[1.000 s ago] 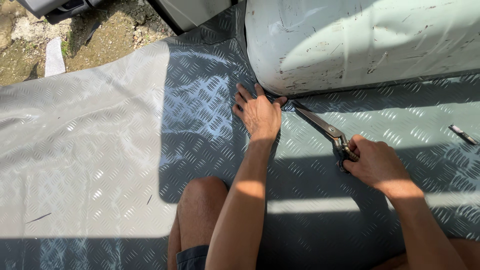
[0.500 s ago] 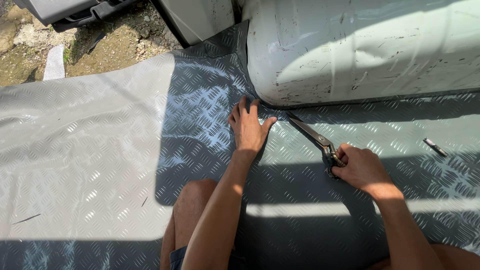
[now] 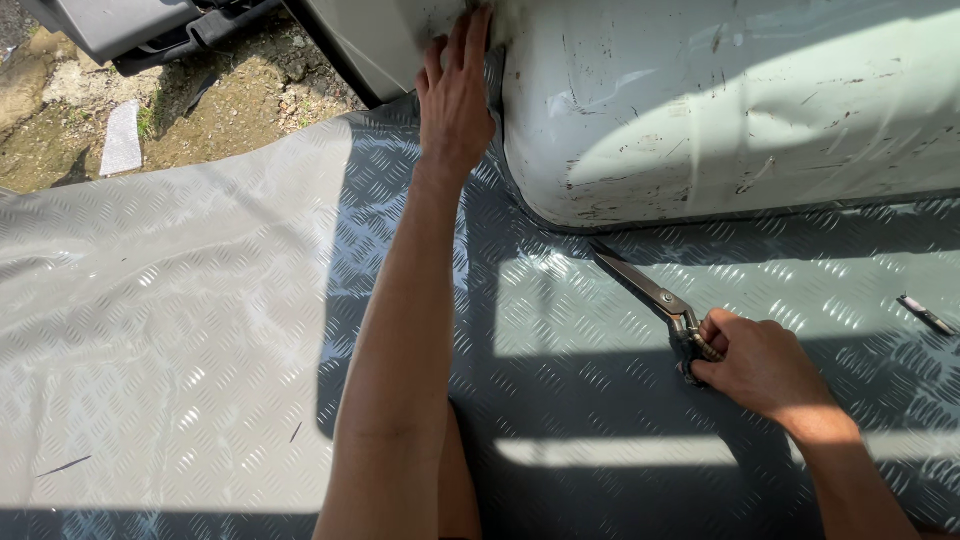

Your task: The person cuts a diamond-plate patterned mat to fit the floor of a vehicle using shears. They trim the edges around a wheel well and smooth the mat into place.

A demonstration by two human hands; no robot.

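A grey floor sheet [image 3: 200, 330] with a raised diamond pattern lies spread under me. My right hand [image 3: 760, 365] grips the handles of a pair of shears [image 3: 645, 290], whose blades lie on the sheet and point toward the base of a scuffed white curved panel [image 3: 720, 110]. My left hand [image 3: 455, 90] reaches far forward, fingers spread, and presses where the sheet's edge meets the front corner of the white panel. My bare knee shows below the left forearm.
Dirt ground with stones [image 3: 200, 120] lies beyond the sheet at the top left, with a dark grey vehicle part [image 3: 130, 25] above it. A small dark metal piece [image 3: 925, 313] rests on the sheet at the far right.
My left hand has left the sheet beside the shears' tip and stretched forward to the panel's front corner. My right hand keeps its hold on the shears.
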